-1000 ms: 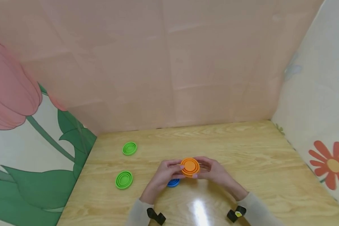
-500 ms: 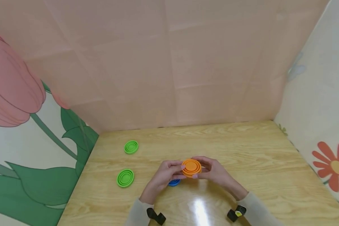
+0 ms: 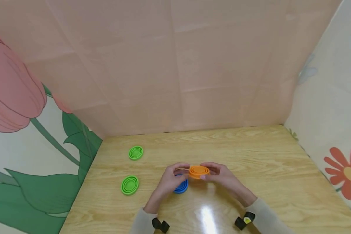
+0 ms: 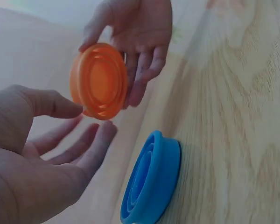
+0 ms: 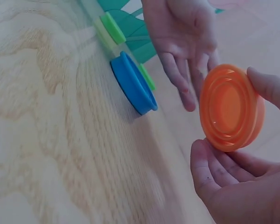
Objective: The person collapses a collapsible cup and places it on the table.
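An orange collapsible cup (image 3: 199,171), folded flat into concentric rings, is held above the table. My right hand (image 3: 222,176) pinches it between thumb and fingers at its right side. At its left side is my left hand (image 3: 170,180), thumb and fingers spread apart; in the left wrist view the thumb tip lies close to the rim of the orange cup (image 4: 102,81), and contact is hard to tell. Below the left hand, a blue folded cup (image 3: 181,187) lies on the table, partly covered by that hand. The right wrist view shows the orange cup (image 5: 227,108) tilted.
Two green folded cups, one farther back (image 3: 136,152) and one nearer (image 3: 130,185), lie on the left of the wooden table (image 3: 251,152). A pinkish backdrop (image 3: 175,81) rises at the back, with flower-printed panels on both sides.
The orange cup has tipped flatter, so its face looks narrower. My left thumb and fingers have come away from gripping its left side, and more of the blue cup shows.
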`<state>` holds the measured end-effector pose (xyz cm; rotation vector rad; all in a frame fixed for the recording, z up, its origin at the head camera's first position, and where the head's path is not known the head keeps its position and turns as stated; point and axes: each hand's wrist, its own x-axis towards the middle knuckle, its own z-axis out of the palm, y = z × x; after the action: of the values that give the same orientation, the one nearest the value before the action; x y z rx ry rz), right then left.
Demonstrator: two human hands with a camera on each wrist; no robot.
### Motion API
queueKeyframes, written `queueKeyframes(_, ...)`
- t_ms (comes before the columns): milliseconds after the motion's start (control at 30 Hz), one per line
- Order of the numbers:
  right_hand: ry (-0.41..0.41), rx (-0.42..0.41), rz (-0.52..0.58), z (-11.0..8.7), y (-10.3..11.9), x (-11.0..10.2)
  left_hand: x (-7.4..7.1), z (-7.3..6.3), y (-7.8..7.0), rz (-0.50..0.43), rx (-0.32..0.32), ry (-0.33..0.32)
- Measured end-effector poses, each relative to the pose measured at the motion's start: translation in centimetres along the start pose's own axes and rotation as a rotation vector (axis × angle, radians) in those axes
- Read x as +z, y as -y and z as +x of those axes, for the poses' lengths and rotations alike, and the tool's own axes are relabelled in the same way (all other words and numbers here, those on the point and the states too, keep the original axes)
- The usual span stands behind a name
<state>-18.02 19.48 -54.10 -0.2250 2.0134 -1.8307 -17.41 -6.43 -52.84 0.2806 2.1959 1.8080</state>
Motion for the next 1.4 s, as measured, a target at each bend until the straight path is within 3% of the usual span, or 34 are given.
queueKeyframes(200,0.076,0.023,0.082,-0.15,0.38,-0.24,-0.24,-0.16,0.36,0.151,0.286,0.055)
queueKeyframes(300,0.132,0.025,0.122,-0.23,0.5,-0.32,-0.05,-0.25,0.36,0.241,0.342,0.05)
queueKeyframes(433,0.161,0.012,0.13,-0.21,0.46,-0.26,0.16,-0.16,0.18,0.27,0.317,0.006)
queueKeyframes(733,0.045,-0.021,0.099,-0.35,0.36,-0.31,0.12,0.14,-0.07,0.147,0.193,-0.075)
queueKeyframes(900,0.048,-0.032,0.104,-0.51,0.44,-0.68,0.13,0.32,-0.39,0.032,0.104,-0.063)
queueKeyframes(1200,0.101,0.001,0.214,-0.4,0.0,-0.74,0.03,0.38,-0.13,-0.167,-0.03,-0.027)
queueKeyframes(1400,0.132,0.006,0.276,-0.25,-0.08,-0.82,0.0,0.22,0.0,-0.222,-0.058,-0.009)
